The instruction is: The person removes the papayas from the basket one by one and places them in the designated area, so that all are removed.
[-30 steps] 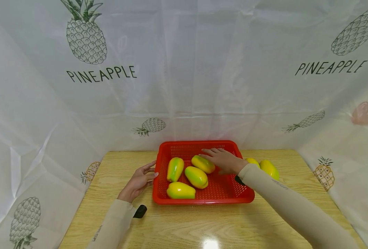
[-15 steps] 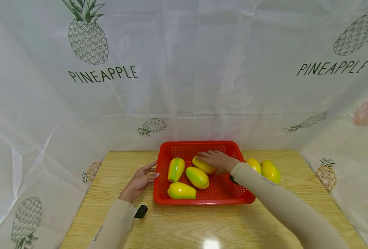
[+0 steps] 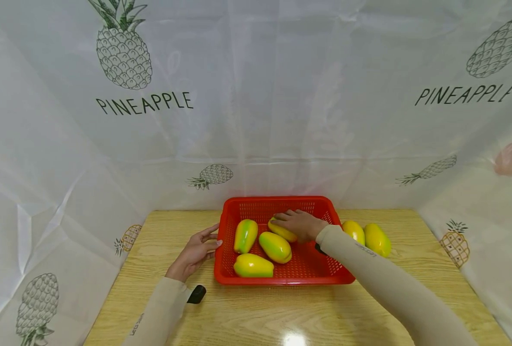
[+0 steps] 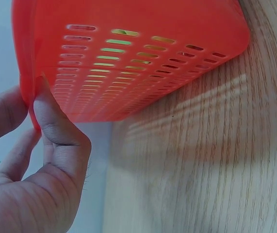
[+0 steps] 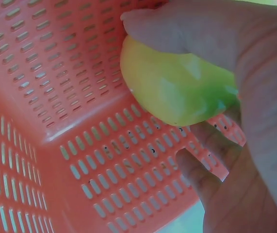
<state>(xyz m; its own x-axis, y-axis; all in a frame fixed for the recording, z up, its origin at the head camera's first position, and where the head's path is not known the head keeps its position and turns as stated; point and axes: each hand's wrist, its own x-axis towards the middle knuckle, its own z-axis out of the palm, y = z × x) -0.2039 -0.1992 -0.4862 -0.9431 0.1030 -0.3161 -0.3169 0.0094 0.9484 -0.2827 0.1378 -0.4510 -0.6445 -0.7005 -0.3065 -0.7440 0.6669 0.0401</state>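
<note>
The yellow-green fruit [image 3: 283, 233] sat in the back half of the red basket [image 3: 281, 281] near three others [image 3: 275, 247], gripped between the right hand's [image 3: 300, 225] thumb and fingers, while the left hand [image 3: 196, 251] pinched the near-left rim. Two more fruits [image 3: 378, 240] lay on the table [image 3: 247, 317], right of the basket. Step judged as positioning the gripped fruit; next move likely called for a gentle release, rim steadied.

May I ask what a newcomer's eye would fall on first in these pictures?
Probably the red, rectangular, perforated plastic basket near the back of the pale wooden table, with four glossy yellow-green oval fruits inside. There the right grip holds one fruit, while the left grip pinches the basket's left rim. Behind hangs a white sheet printed with pineapples.
</note>
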